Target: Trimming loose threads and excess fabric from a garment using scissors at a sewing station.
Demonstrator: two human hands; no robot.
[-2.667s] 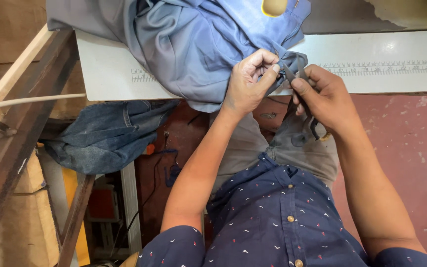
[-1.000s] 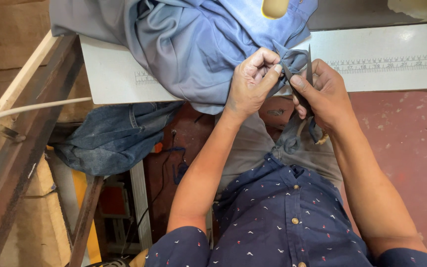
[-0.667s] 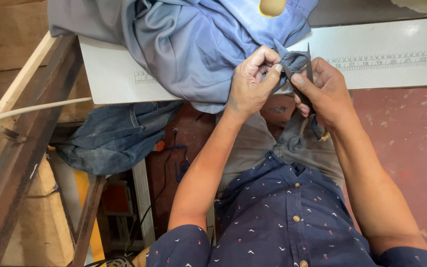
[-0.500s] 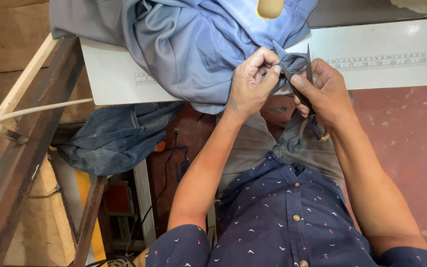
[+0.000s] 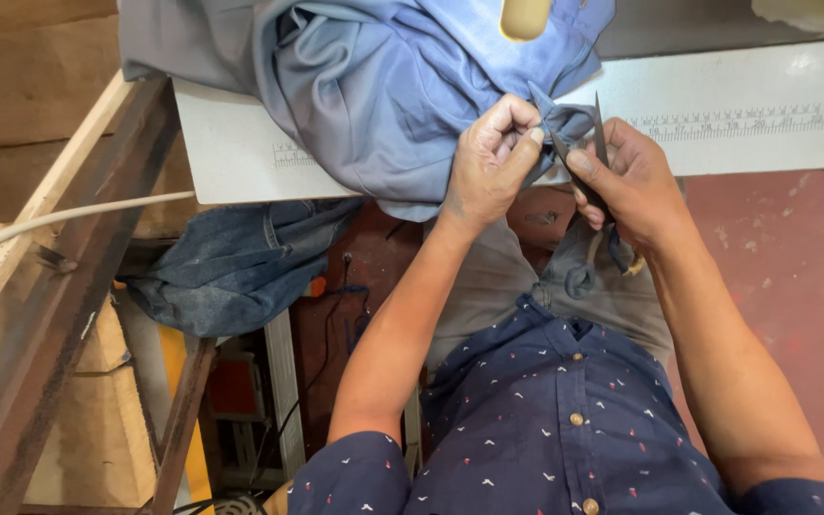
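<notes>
A blue-grey garment [image 5: 383,105] lies bunched on the white table [image 5: 231,143] and hangs over its near edge. My left hand [image 5: 488,167] pinches a small fold of that cloth at the table's edge. My right hand [image 5: 627,181] holds small dark thread snips [image 5: 584,153], their blades apart and pointing up at the pinched fold. A cord loop hangs from the snips below my right palm.
A printed ruler scale [image 5: 746,119] runs along the table's front. A denim garment [image 5: 231,262] is draped under the table at the left. Wooden beams [image 5: 40,286] stand at the far left. Red floor [image 5: 793,267] shows at the right. A yellowish object [image 5: 525,17] rests on the cloth.
The view has shifted slightly. Both hands stay at the same fold, with the snips' blades now raised a little higher at the cloth.
</notes>
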